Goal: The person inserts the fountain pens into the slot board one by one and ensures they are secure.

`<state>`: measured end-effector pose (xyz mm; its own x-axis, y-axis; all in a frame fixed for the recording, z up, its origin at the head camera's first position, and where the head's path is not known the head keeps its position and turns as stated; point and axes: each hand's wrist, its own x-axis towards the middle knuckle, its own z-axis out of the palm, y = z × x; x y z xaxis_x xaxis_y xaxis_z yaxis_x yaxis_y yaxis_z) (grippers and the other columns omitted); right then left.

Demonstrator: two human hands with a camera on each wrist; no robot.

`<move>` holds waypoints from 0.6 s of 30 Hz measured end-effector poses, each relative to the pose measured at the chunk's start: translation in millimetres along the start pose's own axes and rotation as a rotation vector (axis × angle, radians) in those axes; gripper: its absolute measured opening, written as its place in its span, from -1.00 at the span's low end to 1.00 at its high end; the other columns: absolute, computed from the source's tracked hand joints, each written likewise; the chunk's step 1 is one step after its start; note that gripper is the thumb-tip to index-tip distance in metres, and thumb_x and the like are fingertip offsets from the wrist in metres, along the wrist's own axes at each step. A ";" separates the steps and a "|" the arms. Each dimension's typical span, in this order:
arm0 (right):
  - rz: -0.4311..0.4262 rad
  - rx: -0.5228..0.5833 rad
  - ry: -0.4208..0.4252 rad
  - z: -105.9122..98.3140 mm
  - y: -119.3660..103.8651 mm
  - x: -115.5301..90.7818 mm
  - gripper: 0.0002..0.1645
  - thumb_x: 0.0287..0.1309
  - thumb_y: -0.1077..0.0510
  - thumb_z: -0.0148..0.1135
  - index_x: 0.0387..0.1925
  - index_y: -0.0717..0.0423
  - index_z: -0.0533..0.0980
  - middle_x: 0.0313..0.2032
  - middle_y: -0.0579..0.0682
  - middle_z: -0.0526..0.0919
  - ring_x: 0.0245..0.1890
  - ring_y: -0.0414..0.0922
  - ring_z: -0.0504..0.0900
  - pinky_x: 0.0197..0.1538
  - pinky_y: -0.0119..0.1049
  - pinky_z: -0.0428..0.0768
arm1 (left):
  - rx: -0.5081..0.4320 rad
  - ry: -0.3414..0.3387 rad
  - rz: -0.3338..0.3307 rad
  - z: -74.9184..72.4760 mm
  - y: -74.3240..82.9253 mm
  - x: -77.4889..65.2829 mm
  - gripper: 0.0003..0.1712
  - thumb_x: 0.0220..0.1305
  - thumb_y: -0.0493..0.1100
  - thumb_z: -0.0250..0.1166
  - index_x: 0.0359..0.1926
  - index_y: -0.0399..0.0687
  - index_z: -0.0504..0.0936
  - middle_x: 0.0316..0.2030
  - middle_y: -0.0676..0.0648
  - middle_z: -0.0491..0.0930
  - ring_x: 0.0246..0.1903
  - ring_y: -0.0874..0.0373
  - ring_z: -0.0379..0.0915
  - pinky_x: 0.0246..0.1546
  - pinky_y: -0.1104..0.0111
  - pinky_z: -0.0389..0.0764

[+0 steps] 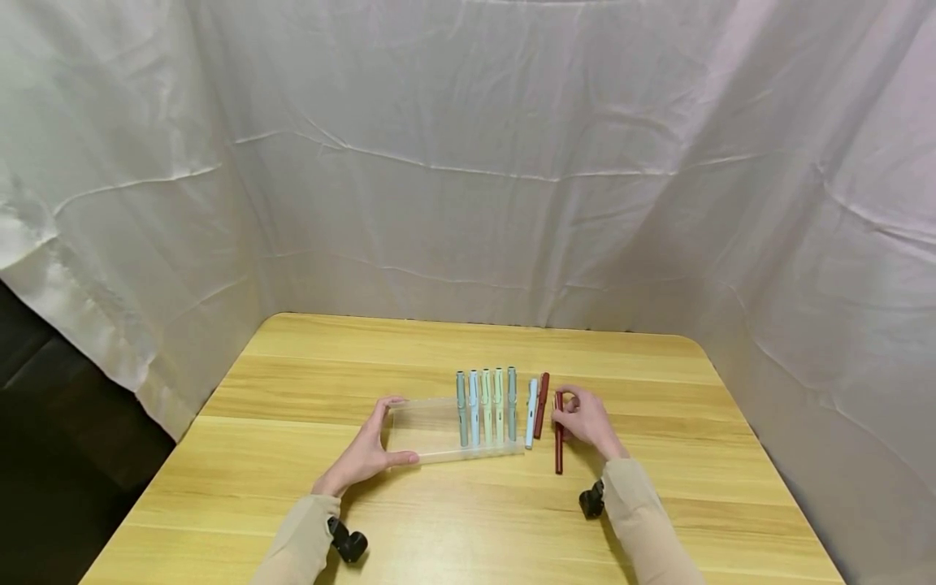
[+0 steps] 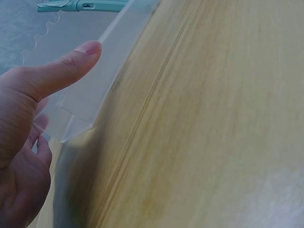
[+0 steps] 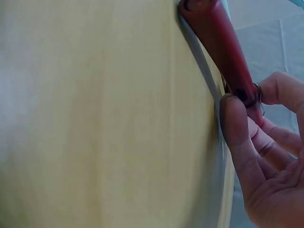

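1. A dark red clip pen (image 1: 559, 451) is held by the right hand (image 1: 585, 421) right of the lower centre of the head frame; it is pinched near its far end between thumb and fingers.
2. The left end of a clear scallop-edged tray (image 1: 424, 426), in the lower centre, is gripped by the left hand (image 1: 364, 457), the thumb laid on the near wall and the fingers at the far edge.
3. Five pens (image 1: 487, 410) are ranged side by side on the tray's right half; just beyond its right end lie a light blue pen (image 1: 531, 414) and a second dark red pen (image 1: 541, 406).
4. The held pen is judged light, stiff and smooth, apt to roll or twist; it is best taken by the barrel, clear of the clip.
5. The tray is judged light, rigid plastic, slippery on the wooden table (image 1: 468, 520) and liable to crack if squeezed; it is best steadied by its walls.
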<state>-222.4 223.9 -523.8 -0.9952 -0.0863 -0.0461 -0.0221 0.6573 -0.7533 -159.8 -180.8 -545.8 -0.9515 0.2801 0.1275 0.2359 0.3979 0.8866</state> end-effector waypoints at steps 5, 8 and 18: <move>-0.013 0.093 -0.011 0.1 0.8 -3.0 -0.37 0.21 0.25 0.27 0.31 0.28 0.39 -0.37 0.14 0.65 -0.64 -0.17 0.62 -0.51 -0.33 0.70 | -0.004 -0.002 -0.008 0.1 0.4 -0.2 0.05 -0.07 -0.12 0.63 0.40 0.02 0.22 0.47 -0.26 0.20 0.54 -0.36 -0.09 0.49 -0.37 -0.08; -0.019 0.142 -0.018 0.5 1.4 -4.0 -0.38 0.24 0.25 0.27 0.32 0.27 0.38 -0.34 0.17 0.67 -0.62 -0.16 0.64 -0.49 -0.31 0.73 | -0.008 -0.001 -0.010 0.1 0.9 -0.2 0.05 -0.07 -0.13 0.63 0.40 0.01 0.22 0.47 -0.26 0.20 0.54 -0.35 -0.10 0.50 -0.37 -0.08; -0.085 0.246 -0.009 -1.7 -1.4 -8.9 -0.36 0.31 0.22 0.27 0.37 0.24 0.33 -0.22 0.27 0.64 -0.54 -0.06 0.69 -0.42 -0.21 0.76 | -0.009 0.002 -0.017 -0.1 1.3 -0.4 0.06 -0.08 -0.13 0.64 0.40 0.03 0.22 0.47 -0.26 0.20 0.54 -0.35 -0.08 0.50 -0.36 -0.07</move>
<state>-213.6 225.0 -521.3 -0.9899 -0.1407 0.0191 -0.0806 0.4458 -0.8915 -159.2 -180.4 -544.7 -0.9556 0.2718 0.1134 0.2181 0.3946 0.8926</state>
